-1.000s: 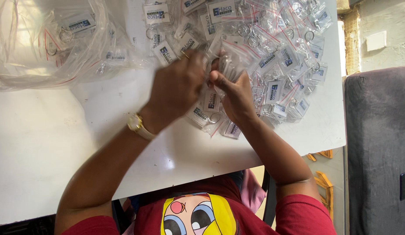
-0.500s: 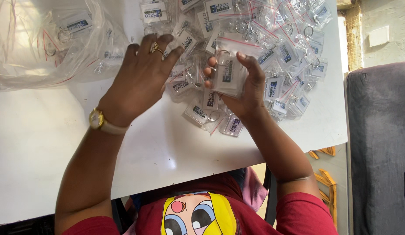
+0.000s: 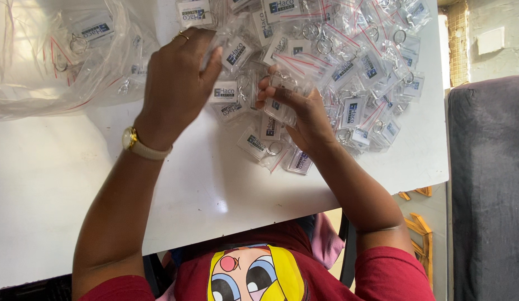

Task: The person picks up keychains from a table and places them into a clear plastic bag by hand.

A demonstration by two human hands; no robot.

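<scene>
On the white tabletop (image 3: pixel 58 184), a heap of small clear plastic sachets with key rings and printed cards (image 3: pixel 348 67) is spread. One clear sachet (image 3: pixel 281 103) is pinched by the right hand (image 3: pixel 304 114), fingers curled round it, just above the heap's near edge. The left hand (image 3: pixel 173 89) is laid on neighbouring sachets, fingers loosely spread, nothing clearly gripped. The sachet is judged light, limp and slippery; an edge pinch suits best. Its contents are blurred by glare. A large crumpled clear bag (image 3: pixel 53 61) is cut off at the frame's top left.

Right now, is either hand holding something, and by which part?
The right hand grips a small clear bagged keyring by its sides. The left hand rests on the pile.
</scene>
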